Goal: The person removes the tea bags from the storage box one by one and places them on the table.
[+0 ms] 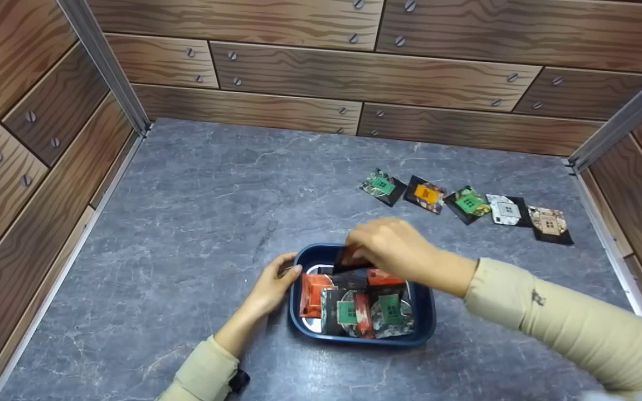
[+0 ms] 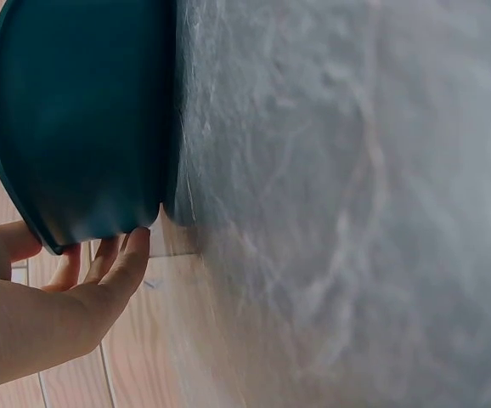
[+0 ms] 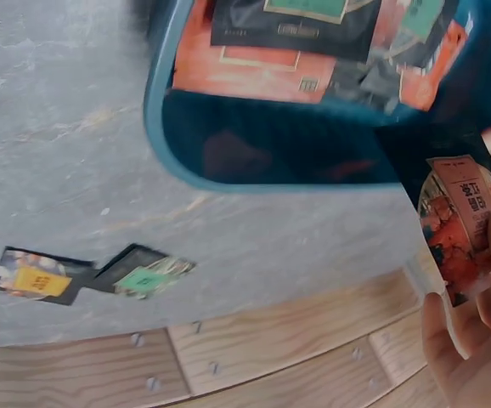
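A dark blue plastic tub [image 1: 431, 320] stands on the grey marbled surface with several flat sachets in it. Among these are an orange sachet [image 1: 311, 298] and a green-labelled sachet [image 1: 390, 312]. My left hand [image 1: 268, 287] grips the tub's left side, thumb at the rim and fingers along the outer wall [image 2: 84, 119]. Over the tub's far edge, my right hand [image 1: 396, 245] pinches a black sachet with a red picture and label [image 3: 458, 212]. In the right wrist view, thumb and fingers hold one end of it.
Several sachets lie in a slanting row at the back right, from a green-labelled sachet [image 1: 383, 185] past an orange-labelled sachet [image 1: 426, 194] to a beige-labelled sachet [image 1: 550, 224]. Wood-patterned walls [image 1: 287, 72] enclose the back and both sides.
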`<action>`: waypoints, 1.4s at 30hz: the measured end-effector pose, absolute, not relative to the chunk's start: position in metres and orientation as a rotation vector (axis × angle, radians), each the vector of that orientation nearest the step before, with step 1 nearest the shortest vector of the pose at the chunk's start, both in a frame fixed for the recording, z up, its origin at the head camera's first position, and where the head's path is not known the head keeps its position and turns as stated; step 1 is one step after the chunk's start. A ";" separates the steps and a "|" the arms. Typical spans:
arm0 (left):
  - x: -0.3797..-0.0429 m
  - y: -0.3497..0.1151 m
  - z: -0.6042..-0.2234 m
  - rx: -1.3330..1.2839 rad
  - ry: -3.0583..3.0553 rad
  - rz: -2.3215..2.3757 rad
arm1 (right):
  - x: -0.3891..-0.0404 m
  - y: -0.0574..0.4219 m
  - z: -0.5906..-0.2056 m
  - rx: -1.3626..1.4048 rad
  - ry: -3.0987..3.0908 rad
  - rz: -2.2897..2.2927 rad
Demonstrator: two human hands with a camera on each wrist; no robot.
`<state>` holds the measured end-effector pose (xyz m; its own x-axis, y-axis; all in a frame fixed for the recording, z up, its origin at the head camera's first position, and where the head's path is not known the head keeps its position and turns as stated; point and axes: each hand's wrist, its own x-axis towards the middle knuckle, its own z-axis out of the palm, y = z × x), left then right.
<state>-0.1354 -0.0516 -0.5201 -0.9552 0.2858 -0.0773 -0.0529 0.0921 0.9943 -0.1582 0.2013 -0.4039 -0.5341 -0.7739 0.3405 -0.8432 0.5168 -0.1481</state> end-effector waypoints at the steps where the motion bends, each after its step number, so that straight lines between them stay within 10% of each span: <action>1: -0.135 -0.052 -0.520 0.235 2.122 1.948 | -0.161 0.204 -0.402 1.348 -2.523 0.447; 42: -0.136 -0.052 -0.520 0.249 2.158 1.924 | -0.277 0.286 -0.471 0.683 -3.118 0.444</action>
